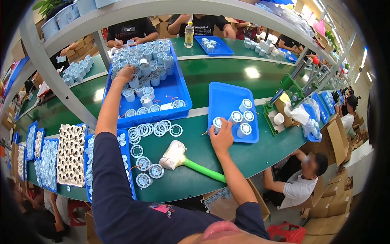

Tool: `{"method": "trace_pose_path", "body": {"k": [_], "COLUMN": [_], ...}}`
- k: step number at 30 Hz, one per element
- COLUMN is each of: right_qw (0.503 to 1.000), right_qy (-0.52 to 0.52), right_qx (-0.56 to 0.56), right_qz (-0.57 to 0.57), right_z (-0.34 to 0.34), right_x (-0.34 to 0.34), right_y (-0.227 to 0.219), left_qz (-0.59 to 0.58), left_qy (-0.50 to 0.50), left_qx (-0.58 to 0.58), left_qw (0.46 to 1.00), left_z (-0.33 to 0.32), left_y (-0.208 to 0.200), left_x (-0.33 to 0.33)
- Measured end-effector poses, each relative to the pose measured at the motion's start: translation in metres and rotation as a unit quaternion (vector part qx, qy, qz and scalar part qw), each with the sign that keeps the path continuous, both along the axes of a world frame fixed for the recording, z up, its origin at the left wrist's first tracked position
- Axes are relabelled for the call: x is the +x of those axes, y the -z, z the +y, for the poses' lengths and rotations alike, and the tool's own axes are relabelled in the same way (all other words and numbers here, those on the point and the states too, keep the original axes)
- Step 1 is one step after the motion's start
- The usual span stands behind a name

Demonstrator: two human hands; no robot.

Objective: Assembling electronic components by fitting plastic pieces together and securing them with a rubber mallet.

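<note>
My left hand (126, 75) reaches into a large blue bin (178, 90) crowded with light blue cylindrical housings. Its fingers are bent down around one of these, though the fingertips are partly hidden. Toward the right, my right hand (222, 136) grips the light blue cylindrical housing (217, 123) at the left side of a smaller blue tray (225, 94). Several more housings, one of them a housing with a slotted top (244, 129), stand in that tray beside my fingers. Between my arms lies a mallet with a wrapped whitish head (174, 155) and a green handle (205, 170).
Light blue slotted rings (176, 130) and wired round parts (156, 171) lie on the green table (191, 189). A green press (280, 105) stands at right. A grey frame (61, 77) rises at left. Co-workers sit across the table, near a bottle (189, 35).
</note>
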State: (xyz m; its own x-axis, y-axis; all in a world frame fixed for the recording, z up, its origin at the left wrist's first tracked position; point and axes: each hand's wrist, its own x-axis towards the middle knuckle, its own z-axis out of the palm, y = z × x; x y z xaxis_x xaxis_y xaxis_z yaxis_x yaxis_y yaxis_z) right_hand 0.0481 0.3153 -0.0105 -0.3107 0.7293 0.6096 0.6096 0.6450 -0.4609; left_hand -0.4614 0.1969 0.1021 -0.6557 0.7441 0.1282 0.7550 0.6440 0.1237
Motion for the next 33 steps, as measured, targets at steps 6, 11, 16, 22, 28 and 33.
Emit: {"method": "trace_pose_path", "body": {"k": [6,11,16,22,28,33], "right_qw": [1.0,1.0,1.0,1.0,1.0,1.0], "right_qy": [-0.001,-0.001,-0.002,-0.003,-0.007,-0.008], "right_qx": [0.012,0.003,-0.001,-0.001,-0.006,-0.013], "right_qz": [0.005,0.003,0.003,0.006,0.011,0.011], "right_z": [0.003,0.003,0.003,0.002,0.0,-0.001], "right_x": [0.003,0.002,0.001,0.002,0.004,0.003], "right_y": [0.002,0.001,0.001,-0.002,-0.004,-0.002], "left_qz": [0.016,-0.011,0.012,0.08,0.029,-0.001], "left_qy": [0.102,0.119,0.166,0.092,0.118,0.121], "left_qx": [0.047,0.074,0.05,-0.009,-0.049,-0.059], "left_qw": [0.994,0.99,0.985,0.992,0.991,0.991], "left_z": [0.01,0.023,0.03,0.046,0.05,0.057], "left_y": [0.001,0.013,0.012,0.008,-0.01,-0.009], "left_x": [0.0,-0.003,-0.013,-0.006,0.009,-0.003]}}
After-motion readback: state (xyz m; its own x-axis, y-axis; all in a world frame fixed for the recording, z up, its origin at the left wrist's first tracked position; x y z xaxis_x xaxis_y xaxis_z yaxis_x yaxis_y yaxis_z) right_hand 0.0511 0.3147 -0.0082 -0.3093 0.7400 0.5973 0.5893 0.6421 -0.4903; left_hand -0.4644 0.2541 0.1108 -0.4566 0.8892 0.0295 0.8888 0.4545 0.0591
